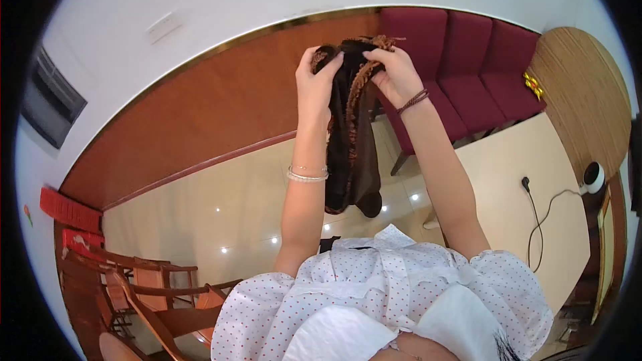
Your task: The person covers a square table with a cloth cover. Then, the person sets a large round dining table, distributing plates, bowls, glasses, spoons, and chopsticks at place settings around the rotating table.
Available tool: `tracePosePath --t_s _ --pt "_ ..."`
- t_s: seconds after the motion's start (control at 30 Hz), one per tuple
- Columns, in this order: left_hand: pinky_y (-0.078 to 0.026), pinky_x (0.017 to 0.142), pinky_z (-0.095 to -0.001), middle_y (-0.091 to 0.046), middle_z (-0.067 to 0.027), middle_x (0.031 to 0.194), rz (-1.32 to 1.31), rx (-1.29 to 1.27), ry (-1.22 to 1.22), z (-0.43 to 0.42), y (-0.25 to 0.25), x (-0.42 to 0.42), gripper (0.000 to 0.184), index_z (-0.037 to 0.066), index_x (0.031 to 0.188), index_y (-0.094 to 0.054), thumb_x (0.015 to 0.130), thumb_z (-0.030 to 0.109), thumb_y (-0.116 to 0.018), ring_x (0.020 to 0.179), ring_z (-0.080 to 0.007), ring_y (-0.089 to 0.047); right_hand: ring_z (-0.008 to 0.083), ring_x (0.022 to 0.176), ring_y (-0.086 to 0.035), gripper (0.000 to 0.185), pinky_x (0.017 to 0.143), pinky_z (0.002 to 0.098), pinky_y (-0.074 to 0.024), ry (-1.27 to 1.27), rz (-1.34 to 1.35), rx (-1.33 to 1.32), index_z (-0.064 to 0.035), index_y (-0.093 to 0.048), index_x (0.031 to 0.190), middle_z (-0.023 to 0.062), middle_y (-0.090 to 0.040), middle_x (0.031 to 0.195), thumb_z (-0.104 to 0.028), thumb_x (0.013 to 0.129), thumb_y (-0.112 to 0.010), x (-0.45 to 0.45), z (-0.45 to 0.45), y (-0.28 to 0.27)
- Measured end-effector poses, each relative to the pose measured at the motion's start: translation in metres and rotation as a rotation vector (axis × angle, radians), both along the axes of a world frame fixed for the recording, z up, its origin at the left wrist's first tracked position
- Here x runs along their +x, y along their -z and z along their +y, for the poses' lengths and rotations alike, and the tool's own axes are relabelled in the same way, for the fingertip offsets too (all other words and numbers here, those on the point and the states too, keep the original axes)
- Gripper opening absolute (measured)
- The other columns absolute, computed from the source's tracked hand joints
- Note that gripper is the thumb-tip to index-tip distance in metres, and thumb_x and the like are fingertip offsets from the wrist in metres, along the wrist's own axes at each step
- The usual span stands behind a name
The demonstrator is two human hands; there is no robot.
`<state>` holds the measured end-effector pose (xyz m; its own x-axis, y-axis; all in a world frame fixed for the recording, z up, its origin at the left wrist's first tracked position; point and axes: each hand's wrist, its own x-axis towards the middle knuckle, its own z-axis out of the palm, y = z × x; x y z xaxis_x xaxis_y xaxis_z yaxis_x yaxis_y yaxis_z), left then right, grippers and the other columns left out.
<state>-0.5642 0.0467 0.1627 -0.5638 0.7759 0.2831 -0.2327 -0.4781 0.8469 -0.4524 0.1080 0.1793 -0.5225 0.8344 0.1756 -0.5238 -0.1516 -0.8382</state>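
Note:
A dark brown garment (364,140) with curly, fuzzy orange-brown trim hangs down in front of me, lifted off the floor. What kind of garment it is, I cannot make out. My left hand (315,83) is closed on its upper left edge, thumb over the dark cloth. On the upper right, my right hand (398,77) pinches the trimmed edge between thumb and fingers. Between the two hands the top of the cloth is bunched and partly folded over. The fingertips behind the cloth are hidden.
Several maroon chairs (478,97) line the wall at right, beside a pale table (511,167) bearing a black plug and cord (535,214). A round wooden tabletop (582,87) leans behind it. Wooden chairs (174,314) stand at lower left on the tiled floor (194,220).

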Motion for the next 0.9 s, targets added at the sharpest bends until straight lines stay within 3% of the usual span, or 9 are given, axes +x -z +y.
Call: tracePosePath --t_s 0.07,0.17,0.27,0.43,0.53,0.67,0.77,0.83,0.9 --pt "-0.042 0.066 -0.0220 -0.057 -0.0033 0.080 -0.119 -0.003 0.065 0.001 0.009 0.003 0.016 0.001 0.085 -0.053 0.072 0.001 -0.061 0.073 -0.0124 -0.053 0.0158 0.079 -0.055 0.020 0.068 0.0286 -0.0463 0.027 -0.010 -0.053 0.0040 -0.051 0.094 0.0083 -0.055 0.088 0.004 0.074 -0.049 0.003 -0.012 0.012" --pt "-0.043 0.069 -0.0228 -0.057 -0.0035 0.083 -0.401 0.023 0.182 0.000 0.020 0.002 0.018 0.002 0.086 -0.055 0.070 0.001 -0.063 0.076 -0.0140 -0.054 0.0139 0.078 -0.055 0.018 0.066 0.0270 -0.0465 -0.016 0.029 -0.089 0.0025 -0.053 0.094 0.0061 -0.056 0.086 -0.006 0.078 -0.054 0.004 -0.009 0.034" --pt "-0.043 0.070 -0.0232 -0.058 -0.0019 0.088 -0.862 -0.120 0.215 -0.004 0.024 -0.004 0.020 0.006 0.090 -0.057 0.072 0.010 -0.065 0.079 -0.0137 -0.055 0.0112 0.078 -0.055 0.021 0.067 0.0243 -0.0449 0.135 -0.005 -0.118 0.0013 -0.056 0.094 0.0038 -0.057 0.087 -0.014 0.080 -0.056 0.019 -0.008 0.031" --pt "-0.042 0.072 -0.0209 -0.059 -0.0008 0.088 -0.866 -0.153 0.246 -0.014 0.032 0.017 0.020 0.004 0.091 -0.058 0.077 0.019 -0.061 0.079 -0.0106 -0.054 0.0072 0.078 -0.053 0.028 0.067 0.0212 -0.0422 0.254 -0.166 -0.101 0.0004 -0.057 0.098 0.0008 -0.058 0.087 -0.022 0.082 -0.055 0.017 -0.017 0.053" --pt "-0.042 0.070 -0.0205 -0.060 -0.0018 0.085 -0.243 -0.133 0.273 -0.017 0.044 0.025 0.018 -0.001 0.094 -0.058 0.083 0.013 -0.053 0.077 -0.0084 -0.054 0.0063 0.073 -0.051 0.032 0.066 0.0202 -0.0411 0.240 -0.310 -0.078 -0.0022 -0.057 0.091 -0.0013 -0.057 0.081 -0.033 0.085 -0.048 0.015 -0.023 0.070" --pt "-0.042 0.069 -0.0198 -0.060 -0.0019 0.083 -0.099 -0.194 0.326 -0.018 0.052 0.017 0.017 -0.002 0.092 -0.059 0.082 0.010 -0.053 0.076 -0.0077 -0.054 0.0056 0.070 -0.050 0.033 0.066 0.0212 -0.0407 0.235 -0.399 -0.245 -0.0027 -0.055 0.092 -0.0016 -0.056 0.080 -0.033 0.087 -0.044 0.022 -0.035 0.072" --pt "-0.042 0.067 -0.0181 -0.059 -0.0021 0.086 0.046 -0.214 0.327 -0.021 0.056 0.013 0.015 0.000 0.091 -0.060 0.079 0.007 -0.057 0.075 -0.0064 -0.053 0.0066 0.072 -0.050 0.031 0.069 0.0222 -0.0398 0.219 -0.216 -0.226 -0.0022 -0.053 0.095 -0.0011 -0.056 0.082 -0.030 0.089 -0.042 0.026 -0.035 0.094" --pt "-0.041 0.062 -0.0171 -0.056 -0.0008 0.079 0.268 -0.252 0.140 -0.026 0.044 0.012 0.019 0.000 0.093 -0.058 0.074 -0.003 -0.057 0.069 -0.0056 -0.051 0.0081 0.079 -0.050 0.028 0.072 0.0222 -0.0388 0.365 -0.254 -0.147 -0.0016 -0.053 0.094 0.0002 -0.055 0.086 -0.026 0.089 -0.041 0.027 -0.032 0.094" --pt "-0.040 0.060 -0.0170 -0.054 -0.0001 0.075 0.215 -0.149 0.123 -0.023 0.039 0.017 0.026 0.000 0.097 -0.055 0.072 -0.006 -0.057 0.067 -0.0053 -0.049 0.0087 0.085 -0.047 0.025 0.074 0.0217 -0.0373 0.339 -0.277 -0.175 -0.0007 -0.053 0.095 0.0018 -0.054 0.090 -0.022 0.089 -0.041 0.035 -0.037 0.090"
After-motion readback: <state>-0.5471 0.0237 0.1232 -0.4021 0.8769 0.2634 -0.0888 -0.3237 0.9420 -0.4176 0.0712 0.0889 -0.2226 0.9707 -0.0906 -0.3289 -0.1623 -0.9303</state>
